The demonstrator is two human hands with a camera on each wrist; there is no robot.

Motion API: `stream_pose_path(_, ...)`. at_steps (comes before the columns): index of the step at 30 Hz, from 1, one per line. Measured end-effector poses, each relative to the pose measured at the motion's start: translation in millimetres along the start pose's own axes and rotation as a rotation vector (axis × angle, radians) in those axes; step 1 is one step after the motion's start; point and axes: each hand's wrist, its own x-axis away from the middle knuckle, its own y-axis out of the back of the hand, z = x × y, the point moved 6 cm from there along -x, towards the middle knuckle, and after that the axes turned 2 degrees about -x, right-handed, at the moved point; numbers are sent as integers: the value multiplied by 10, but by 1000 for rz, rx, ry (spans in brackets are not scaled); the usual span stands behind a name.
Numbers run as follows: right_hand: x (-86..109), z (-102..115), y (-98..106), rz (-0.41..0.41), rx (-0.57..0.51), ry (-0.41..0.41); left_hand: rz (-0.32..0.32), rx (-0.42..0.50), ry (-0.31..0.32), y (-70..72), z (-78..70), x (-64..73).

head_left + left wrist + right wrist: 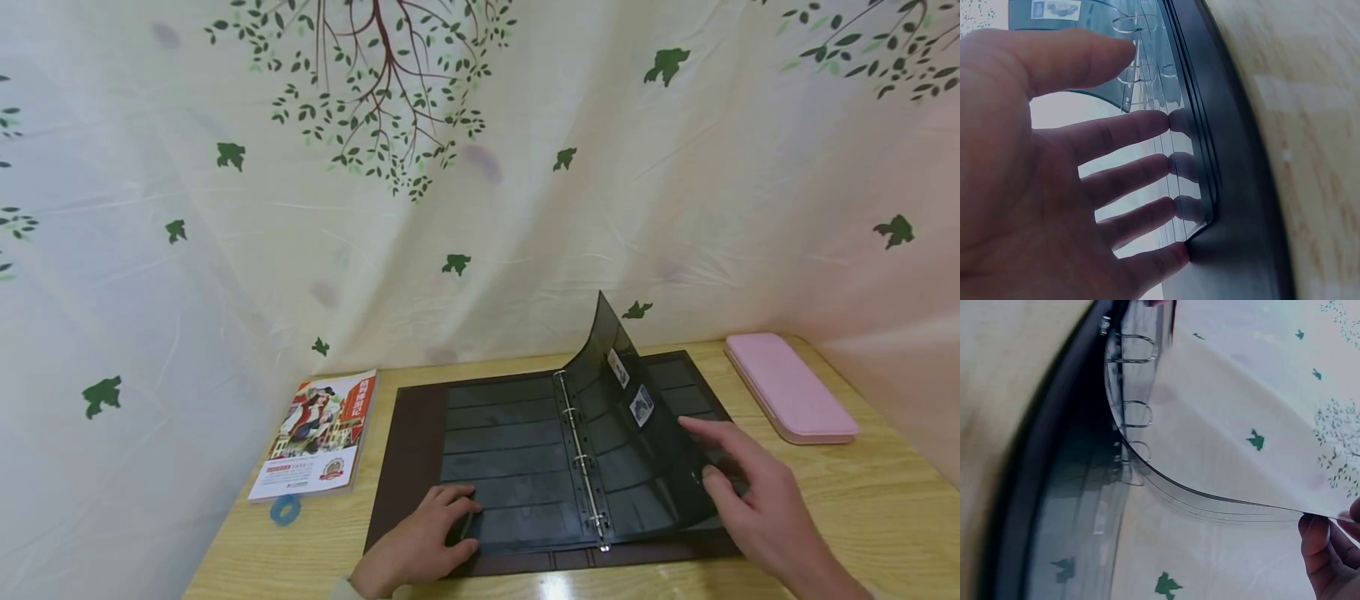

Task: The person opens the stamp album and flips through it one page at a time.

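Note:
A ring-bound stamp album (408, 433) with a dark brown cover lies spread on the table. My left hand (423, 537) rests its fingertips on the black pocket page (502, 442) at the left; the left wrist view shows that hand's fingers (1125, 134) spread and straight against glossy sheets. With thumb and fingers, my right hand (772, 500) pinches the outer edge of a raised black page (622, 450), which bends up from the metal rings (581, 460). Two small stamps (641, 406) sit in its pockets. In the right wrist view the lifted page (1210, 497) curves toward the right hand (1332, 559).
A picture-covered book (315, 433) lies to the album's left, with a blue ring (285, 510) at its lower edge. A pink case (791, 387) is at the back right. Behind the wooden table (862, 500) hangs a leaf-printed curtain (525, 233).

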Motion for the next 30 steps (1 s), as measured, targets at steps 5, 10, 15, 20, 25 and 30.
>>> stream_pose_path(5, -121, 129, -49, 40, -41, 93, 8, 11, 7, 4, -5, 6)
stream_pose_path(10, -205, 223, -126, 67, -91, 132, 6, 9, 12, 10, -3, 3)
stream_pose_path(15, -266, 283, -213, 94, -112, 121, 6, 7, 14, 15, -7, 7)
stream_pose_path(20, -366, 396, -256, 97, -93, 142, 9, 8, 24, 17, -7, 10)
stream_pose_path(25, -430, 455, -287, 65, -90, 153, 4, 7, 16, 7, 5, 3)
stream_pose_path(30, -433, 489, -339, 93, -115, 162, -1, 3, 7, 3, 11, -3)
